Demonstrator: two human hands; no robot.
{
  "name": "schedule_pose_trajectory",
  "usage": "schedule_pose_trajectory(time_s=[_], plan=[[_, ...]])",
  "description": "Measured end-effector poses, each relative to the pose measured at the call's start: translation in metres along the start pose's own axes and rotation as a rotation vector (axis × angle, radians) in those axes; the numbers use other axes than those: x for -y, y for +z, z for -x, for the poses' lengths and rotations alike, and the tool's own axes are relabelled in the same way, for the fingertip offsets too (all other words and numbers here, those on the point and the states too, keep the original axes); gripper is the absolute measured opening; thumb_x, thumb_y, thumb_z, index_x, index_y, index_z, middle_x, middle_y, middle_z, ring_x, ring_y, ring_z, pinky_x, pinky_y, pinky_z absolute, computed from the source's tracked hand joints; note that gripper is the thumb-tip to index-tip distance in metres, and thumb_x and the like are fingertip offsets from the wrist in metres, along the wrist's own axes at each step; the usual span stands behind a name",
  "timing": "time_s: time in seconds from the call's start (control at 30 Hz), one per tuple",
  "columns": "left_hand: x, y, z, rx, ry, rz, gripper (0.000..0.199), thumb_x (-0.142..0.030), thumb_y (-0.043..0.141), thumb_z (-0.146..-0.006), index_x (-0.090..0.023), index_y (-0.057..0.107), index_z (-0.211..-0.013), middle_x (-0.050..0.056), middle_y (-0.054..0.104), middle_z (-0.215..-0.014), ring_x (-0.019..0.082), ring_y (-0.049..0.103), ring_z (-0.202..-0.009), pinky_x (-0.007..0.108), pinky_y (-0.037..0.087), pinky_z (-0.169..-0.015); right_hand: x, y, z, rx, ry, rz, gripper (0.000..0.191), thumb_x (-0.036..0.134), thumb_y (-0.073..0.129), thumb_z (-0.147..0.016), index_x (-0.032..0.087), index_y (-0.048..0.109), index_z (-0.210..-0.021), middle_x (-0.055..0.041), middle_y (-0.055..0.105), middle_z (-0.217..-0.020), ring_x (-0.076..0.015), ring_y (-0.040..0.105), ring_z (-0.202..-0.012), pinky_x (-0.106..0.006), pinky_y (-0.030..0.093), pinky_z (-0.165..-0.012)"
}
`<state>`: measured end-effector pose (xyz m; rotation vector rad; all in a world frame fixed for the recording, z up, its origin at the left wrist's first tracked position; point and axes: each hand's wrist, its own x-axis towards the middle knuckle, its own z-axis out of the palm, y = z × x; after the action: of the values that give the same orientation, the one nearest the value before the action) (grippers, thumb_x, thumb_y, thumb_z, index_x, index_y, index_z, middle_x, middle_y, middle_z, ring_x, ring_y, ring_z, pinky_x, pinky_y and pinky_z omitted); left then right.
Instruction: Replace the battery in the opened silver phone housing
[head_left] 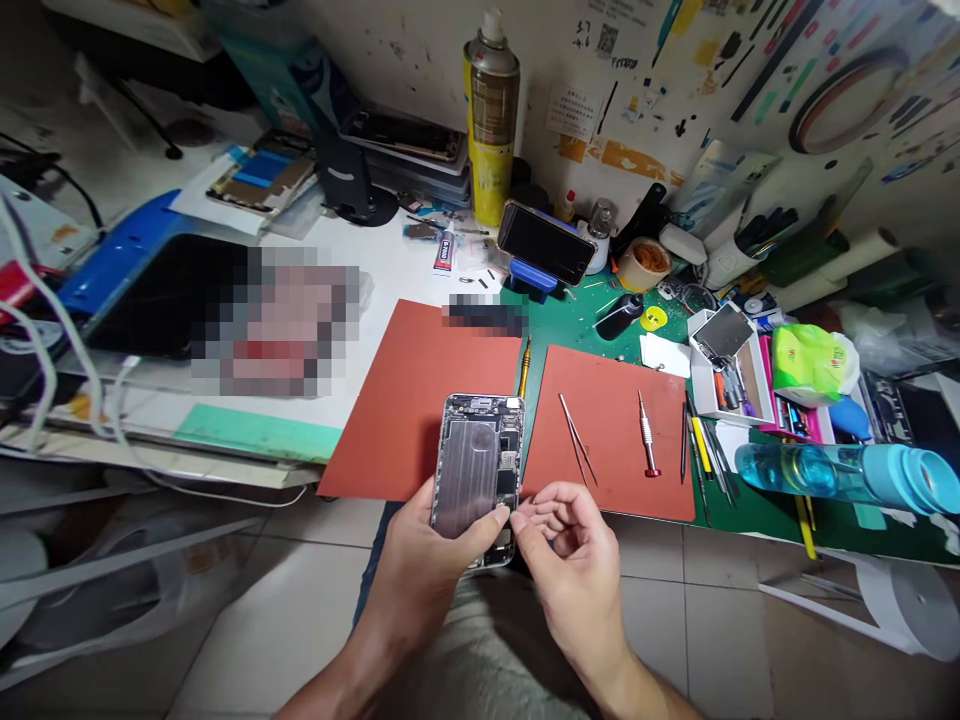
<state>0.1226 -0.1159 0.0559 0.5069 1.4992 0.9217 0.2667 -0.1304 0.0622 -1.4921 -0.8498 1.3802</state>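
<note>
My left hand grips the lower part of an opened smartphone, with the fingers under its left side and the thumb across its lower inside. The phone's dark battery and the circuit board along its right side lie exposed, without a screen. My right hand is at the lower right edge of the phone. Its fingers are loosely curled and apart, with the thumb tip at the phone's edge and no tool visible in it. A gold screwdriver lies just beyond the phone's top right corner.
On the right red-brown mat lie tweezers and a silver screwdriver. A blue water bottle lies farther right, beside pens and a white box. Behind stand a propped phone and a spray can. The left mat lies beyond my left hand.
</note>
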Motion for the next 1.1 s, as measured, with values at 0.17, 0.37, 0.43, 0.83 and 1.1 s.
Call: schedule_pose_trajectory(time_s=[0.17, 0.37, 0.43, 0.83, 1.1], plan=[[-0.0015, -0.0012, 0.0001, 0.002, 0.038, -0.053, 0.051, -0.039, 0.09, -0.069, -0.015, 0.075, -0.112, 0.01, 0.086, -0.102, 0.027, 0.082, -0.089, 0.033, 0.067, -0.083, 0.0015, 0.0017, -0.0009, -0.004, -0.013, -0.011, 0.025, 0.039, 0.082, -0.092, 0.022, 0.065, -0.098, -0.0025, 0.074, -0.087, -0.0145, 0.068, -0.076, -0.025, 0.057, -0.072], [-0.0035, 0.001, 0.0007, -0.004, 0.054, -0.068, 0.046, -0.039, 0.09, -0.07, -0.015, 0.075, -0.107, 0.01, 0.086, -0.099, 0.028, 0.083, -0.089, 0.032, 0.067, -0.082, 0.0024, 0.0021, -0.0014, -0.004, -0.03, -0.007, 0.026, 0.04, 0.082, -0.093, 0.022, 0.063, -0.096, -0.0029, 0.074, -0.087, -0.0149, 0.068, -0.075, -0.026, 0.057, -0.071], [-0.0039, 0.0016, 0.0011, -0.007, 0.045, -0.055, 0.046, -0.039, 0.091, -0.07, -0.015, 0.075, -0.106, 0.01, 0.086, -0.099, 0.028, 0.083, -0.089, 0.032, 0.067, -0.082, 0.0022, 0.0016, -0.0013, 0.001, -0.035, 0.001, 0.024, 0.039, 0.081, -0.093, 0.022, 0.064, -0.096, -0.0031, 0.075, -0.087, -0.0149, 0.068, -0.076, -0.026, 0.057, -0.072], [-0.0024, 0.0023, 0.003, -0.057, -0.002, 0.001, 0.053, -0.045, 0.094, -0.066, -0.014, 0.077, -0.106, 0.011, 0.085, -0.097, 0.028, 0.081, -0.089, 0.033, 0.065, -0.081, 0.0034, 0.0008, 0.0038, 0.004, -0.122, 0.081, 0.016, 0.035, 0.076, -0.1, 0.023, 0.065, -0.099, -0.0015, 0.075, -0.089, -0.0153, 0.071, -0.08, -0.026, 0.06, -0.077], [0.0001, 0.0046, 0.004, -0.064, 0.022, -0.021, 0.05, -0.045, 0.093, -0.067, -0.014, 0.078, -0.103, 0.012, 0.086, -0.099, 0.029, 0.082, -0.088, 0.035, 0.067, -0.082, -0.0003, 0.0012, 0.0004, -0.029, -0.122, 0.098, 0.019, 0.037, 0.076, -0.1, 0.023, 0.064, -0.095, -0.0009, 0.073, -0.081, -0.0154, 0.069, -0.072, -0.026, 0.058, -0.07]])
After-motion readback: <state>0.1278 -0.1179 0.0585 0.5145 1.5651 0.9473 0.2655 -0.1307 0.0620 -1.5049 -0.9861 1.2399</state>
